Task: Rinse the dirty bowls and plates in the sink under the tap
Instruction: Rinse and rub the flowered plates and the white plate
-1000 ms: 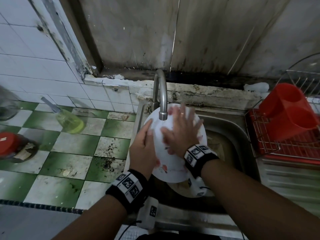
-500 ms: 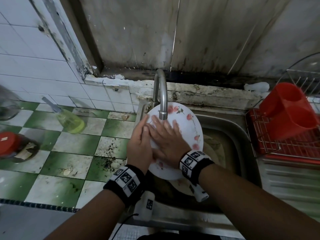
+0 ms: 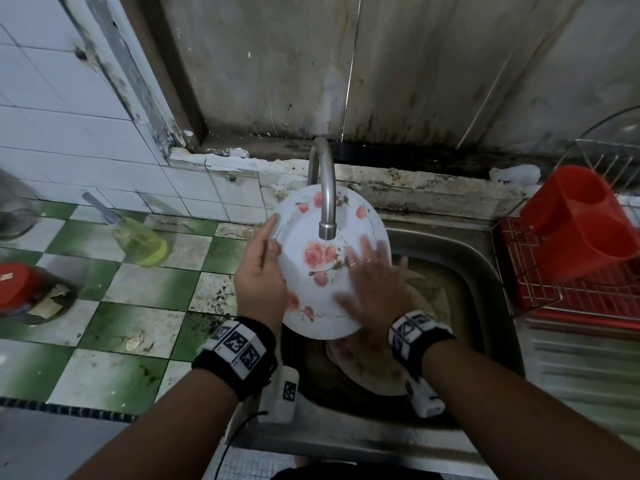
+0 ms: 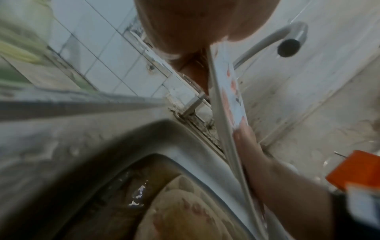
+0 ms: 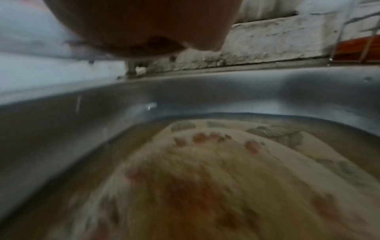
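Since the earlier frames, the right hand (image 3: pixel 372 289) has been slid from the left part of the plate's face to its right edge, so that the central rose print is now uncovered. The white plate (image 3: pixel 322 271), printed with pink roses, is held tilted above the sink (image 3: pixel 485 265), directly under the mouth of the tap (image 3: pixel 326 202). Its left rim is gripped by the left hand (image 3: pixel 261 275), with the thumb laid on the face and the remaining fingers hidden behind the plate; in the left wrist view the plate (image 4: pixel 230 104) is seen edge-on against the palm. The right hand is laid flat on the wet face with its fingers (image 3: pixel 367 251) spread apart and straight, blurred by motion. No running water can be made out with certainty.

Below the held plate, further flowered plates (image 3: pixel 367 372) are stacked in murky brown water in the sink; in the right wrist view the topmost one (image 5: pixel 205 178) is seen submerged and blurred. Both wrists are wrapped in black bands bearing square black-and-white code markers (image 3: pixel 239 344); no readable writing is shown on them. To the left, on the green-and-white tiled surface (image 3: pixel 138 317), a bottle of yellow-green liquid (image 3: pixel 138 240) is lying on its side, and a red-lidded jar (image 3: pixel 17 285) is placed near the left edge. To the right of the sink, a red plastic holder (image 3: pixel 581 223) is set in a wire dish rack (image 3: pixel 540 282).
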